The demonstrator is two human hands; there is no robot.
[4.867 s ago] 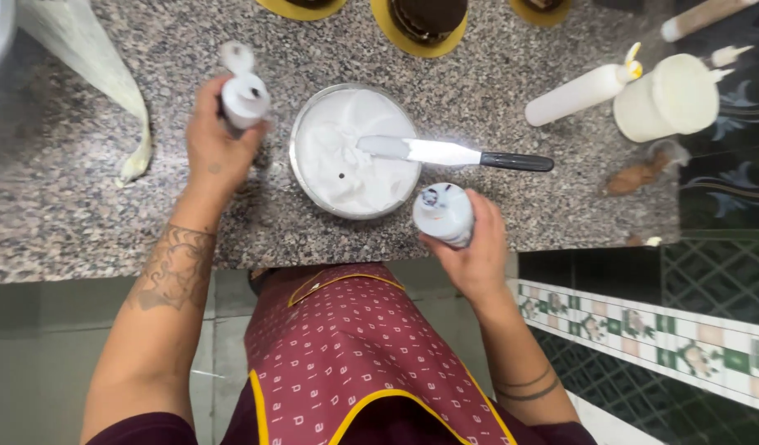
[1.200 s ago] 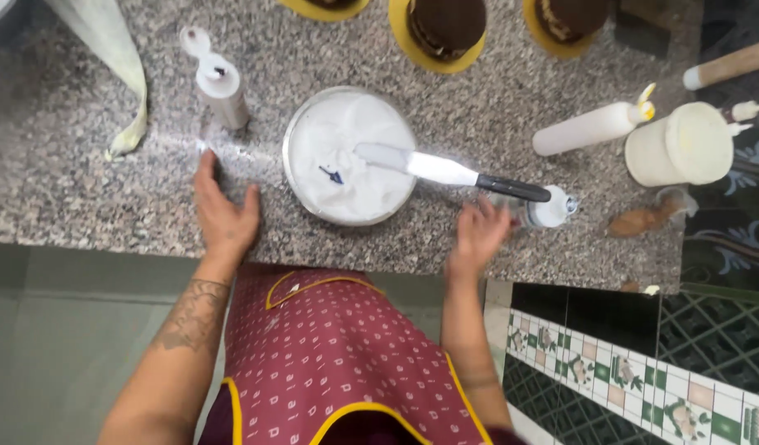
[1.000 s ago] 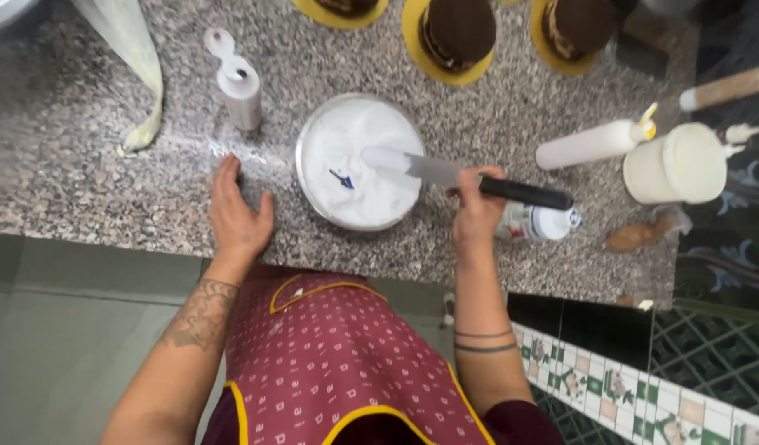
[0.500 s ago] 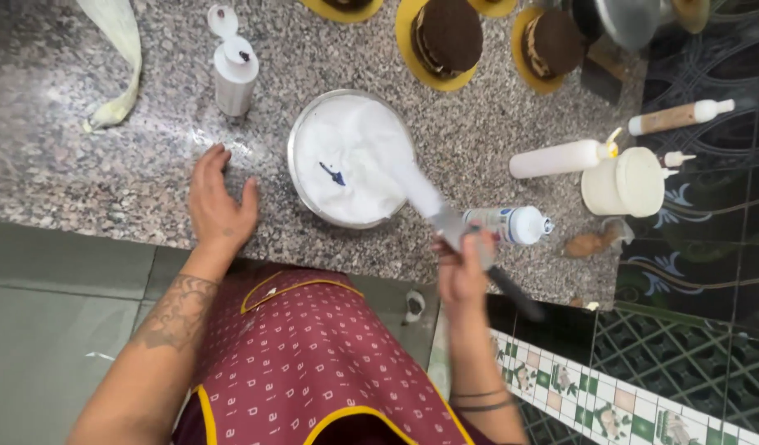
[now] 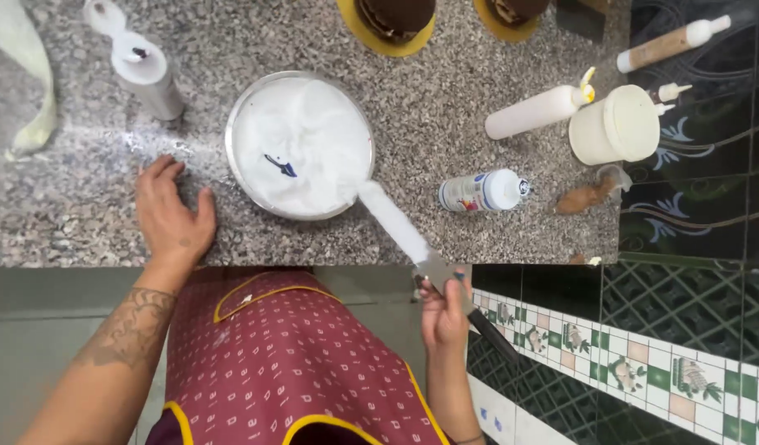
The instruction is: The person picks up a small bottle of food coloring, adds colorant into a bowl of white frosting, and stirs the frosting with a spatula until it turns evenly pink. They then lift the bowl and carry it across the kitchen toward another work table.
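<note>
One blue drop sits unmixed in the white cream bowl (image 5: 301, 147) on the desk (image 5: 445, 124) | right hand (image 5: 443, 313) grip closed on cream-coated spatula (image 5: 396, 222), tip at bowl rim | left hand (image 5: 171, 216) flat, empty | stirring probably still left

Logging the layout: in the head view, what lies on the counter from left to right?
Left hand → upright white bottle → bowl of white cream → small bottle on its side → white lidded tub.
</note>
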